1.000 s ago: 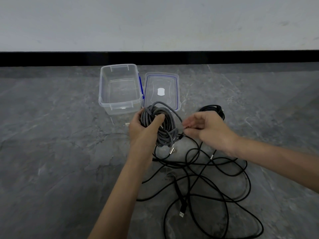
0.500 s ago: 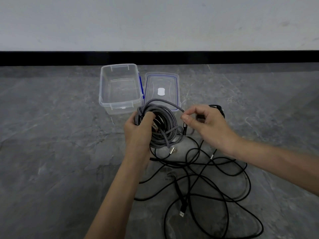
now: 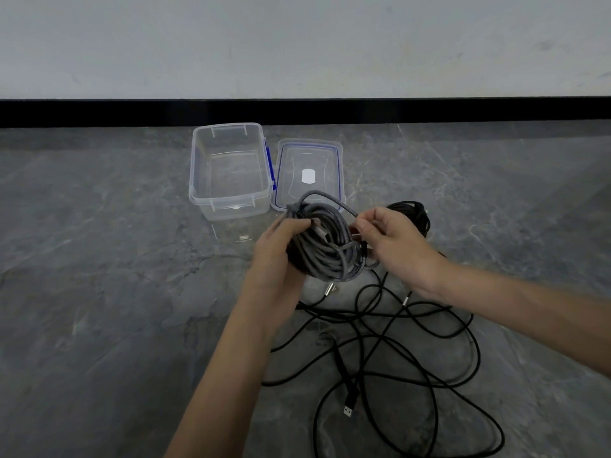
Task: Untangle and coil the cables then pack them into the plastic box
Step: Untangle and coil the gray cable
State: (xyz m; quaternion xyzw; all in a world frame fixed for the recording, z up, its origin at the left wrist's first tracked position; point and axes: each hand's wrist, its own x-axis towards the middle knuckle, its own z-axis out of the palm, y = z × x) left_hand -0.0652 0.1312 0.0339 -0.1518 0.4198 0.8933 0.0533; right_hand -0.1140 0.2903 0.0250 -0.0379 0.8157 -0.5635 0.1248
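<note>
My left hand (image 3: 274,256) grips a coil of grey braided cable (image 3: 325,251), held above the floor. My right hand (image 3: 391,241) pinches the loose end of that grey cable at the coil's right side. A clear plastic box (image 3: 228,170) stands open just beyond the coil, and nothing lies in it. Below my hands, a long black cable (image 3: 390,345) sprawls in tangled loops on the floor, its USB plug (image 3: 347,410) pointing toward me. A silver plug (image 3: 329,288) hangs beneath the grey coil.
The box's lid (image 3: 309,173), clear with a blue seal, lies flat to the right of the box. A second coil of black cable (image 3: 415,214) sits behind my right hand. Grey stone floor runs to a black skirting and a white wall.
My right hand has brought the grey cable's end in over the top of the coil and closer to it. My left hand has kept its grip on the coil, shifting slightly.
</note>
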